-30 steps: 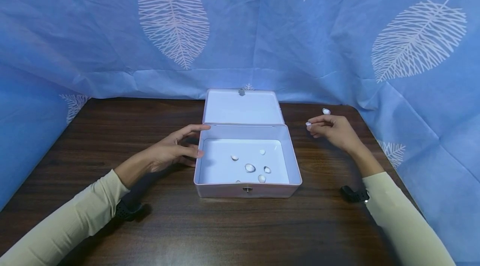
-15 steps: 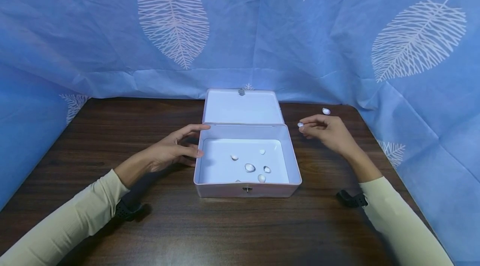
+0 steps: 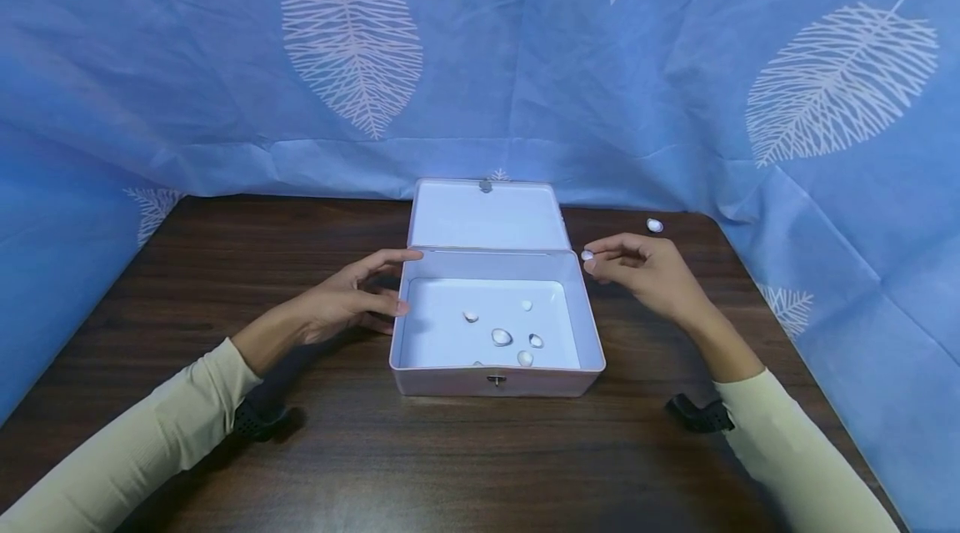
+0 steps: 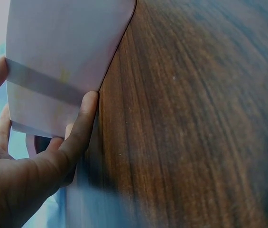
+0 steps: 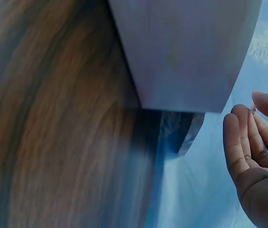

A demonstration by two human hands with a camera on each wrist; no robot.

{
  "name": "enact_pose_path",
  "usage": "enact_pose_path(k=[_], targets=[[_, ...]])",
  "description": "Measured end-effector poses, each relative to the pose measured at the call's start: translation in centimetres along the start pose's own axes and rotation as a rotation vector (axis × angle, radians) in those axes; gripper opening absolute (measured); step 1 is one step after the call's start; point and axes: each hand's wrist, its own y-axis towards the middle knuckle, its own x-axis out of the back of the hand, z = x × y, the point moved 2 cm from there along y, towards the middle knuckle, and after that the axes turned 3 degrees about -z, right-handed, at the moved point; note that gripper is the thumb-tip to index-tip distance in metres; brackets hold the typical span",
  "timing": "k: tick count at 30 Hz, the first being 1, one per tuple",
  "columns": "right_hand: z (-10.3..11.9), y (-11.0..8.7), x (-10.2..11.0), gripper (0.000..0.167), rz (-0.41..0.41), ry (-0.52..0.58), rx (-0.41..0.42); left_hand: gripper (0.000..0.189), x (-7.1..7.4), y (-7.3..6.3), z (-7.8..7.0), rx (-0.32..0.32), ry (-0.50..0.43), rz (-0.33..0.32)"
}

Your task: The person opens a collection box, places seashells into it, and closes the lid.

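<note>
A white lidded box (image 3: 495, 381) stands on the table with its lid (image 3: 487, 214) folded back. Several small white seashells lie inside, among them a larger shell (image 3: 501, 337) near the middle. Beside the box's left wall is my left hand (image 3: 352, 295), its spread fingers touching the rim and side; in the left wrist view its fingertips rest against the outer wall (image 4: 67, 42). My right hand (image 3: 648, 270) pinches a small white seashell (image 3: 587, 255) between thumb and fingertips, just off the box's back right corner. In the right wrist view fingers mostly hide that shell.
One more white seashell (image 3: 654, 225) lies on the dark wooden table (image 3: 480, 466) at the back right, behind my right hand. A blue cloth (image 3: 525, 57) with white leaf prints hangs along the table's back and sides. A latch (image 3: 496, 380) sits on the box front.
My right hand has moved left toward the box, carrying the pinched seashell with it. The left hand stays at the box's left side.
</note>
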Motion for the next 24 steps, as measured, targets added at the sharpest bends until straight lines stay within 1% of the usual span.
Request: enact_pose_path(k=[6,11,24], targets=[[1.5,-0.6,-0.9,0.033,0.007,0.023,0.045,0.085,0.0,0.1,0.0,0.000,0.010,-0.002],[2.3,-0.8,-1.8,0.033,0.032,0.028,0.050,0.085,0.0,0.0,0.1,-0.002,0.016,-0.004],[3.3,-0.5,-4.6,0.032,0.111,0.044,0.072,0.086,0.0,0.0,0.1,-0.011,0.019,-0.002]])
